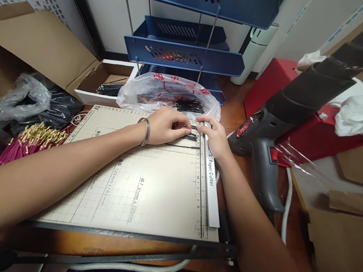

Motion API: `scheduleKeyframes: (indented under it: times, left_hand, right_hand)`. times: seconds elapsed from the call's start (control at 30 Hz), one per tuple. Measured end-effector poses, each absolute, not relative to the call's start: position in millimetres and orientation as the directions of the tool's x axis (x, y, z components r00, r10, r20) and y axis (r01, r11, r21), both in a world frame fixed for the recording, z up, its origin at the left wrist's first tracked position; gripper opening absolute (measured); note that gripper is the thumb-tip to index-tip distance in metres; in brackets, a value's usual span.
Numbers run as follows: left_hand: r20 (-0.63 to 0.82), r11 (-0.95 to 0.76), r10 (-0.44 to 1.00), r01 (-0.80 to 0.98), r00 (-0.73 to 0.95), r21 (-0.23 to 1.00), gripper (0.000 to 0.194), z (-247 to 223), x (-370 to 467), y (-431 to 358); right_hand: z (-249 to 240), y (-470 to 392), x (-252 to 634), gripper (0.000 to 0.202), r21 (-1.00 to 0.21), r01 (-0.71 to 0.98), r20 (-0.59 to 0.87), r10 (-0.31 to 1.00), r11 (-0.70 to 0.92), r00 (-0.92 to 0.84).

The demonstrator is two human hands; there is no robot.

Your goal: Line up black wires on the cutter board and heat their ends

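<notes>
My left hand, with a metal bracelet on its wrist, is closed in a pinch over several thin black wires near the far right of a paper cutter board. The wires lie crosswise, their right ends by the white guard strip marked "Paper Cutter". One separate thin black wire lies flat just nearer to me. My right hand reaches over the guard strip, its thumb and forefinger at the wire ends. The palm sides of both hands are hidden.
Behind the board lie a clear plastic bag with black wires and a white box. Dark red cords with gold tips are at the left. A heat gun stands close to my right arm, before a red tissue box. Blue shelves rise behind.
</notes>
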State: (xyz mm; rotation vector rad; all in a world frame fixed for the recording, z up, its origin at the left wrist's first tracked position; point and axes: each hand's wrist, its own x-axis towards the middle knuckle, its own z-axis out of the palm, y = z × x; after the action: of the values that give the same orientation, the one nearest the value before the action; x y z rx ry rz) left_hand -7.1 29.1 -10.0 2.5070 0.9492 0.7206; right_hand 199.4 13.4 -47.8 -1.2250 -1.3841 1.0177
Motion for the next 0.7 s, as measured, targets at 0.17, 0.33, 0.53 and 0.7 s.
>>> scheduleKeyframes:
  times: [0.17, 0.33, 0.53, 0.7]
  left_hand:
    - [0.301, -0.694, 0.697, 0.507, 0.651, 0.51, 0.022, -9.2, -7.4, 29.6]
    - [0.301, -0.696, 0.694, 0.501, 0.654, 0.515, 0.022, -8.4, -7.3, 29.6]
    - [0.295, -0.692, 0.697, 0.506, 0.654, 0.514, 0.021, -8.2, -7.7, 29.3]
    - [0.289, -0.694, 0.695, 0.509, 0.659, 0.509, 0.021, -8.4, -8.4, 29.8]
  right_hand:
    - [-47.1, 12.7, 199.1, 0.029, -0.979, 0.154, 0.133, 0.991, 0.132, -0.003]
    - [-46.9, 13.1, 198.9, 0.03, -0.981, 0.149, 0.124, 0.992, 0.122, 0.003]
    - [-46.1, 12.1, 198.5, 0.029, -0.979, 0.147, 0.14, 0.99, 0.138, 0.0]
    - [-47.3, 12.7, 198.7, 0.029, -0.98, 0.152, 0.131, 0.991, 0.129, 0.001]
